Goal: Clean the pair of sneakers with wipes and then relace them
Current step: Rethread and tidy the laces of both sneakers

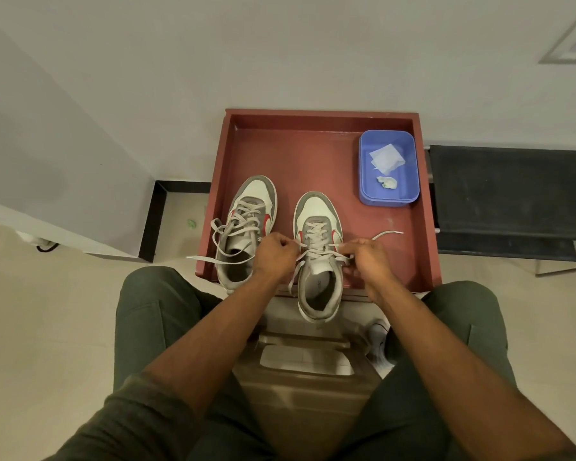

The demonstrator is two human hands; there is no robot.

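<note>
Both hands pinch laces on the right sneaker, left hand and right hand either side; left sneaker beside it on the red surface; far right, a blue tub holds wipes and a crumpled wad.

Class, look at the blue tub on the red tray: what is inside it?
The blue tub holds a flat white wipe and, nearer the person, a small crumpled wad. Anything under the flat wipe is covered and cannot be seen.
</note>
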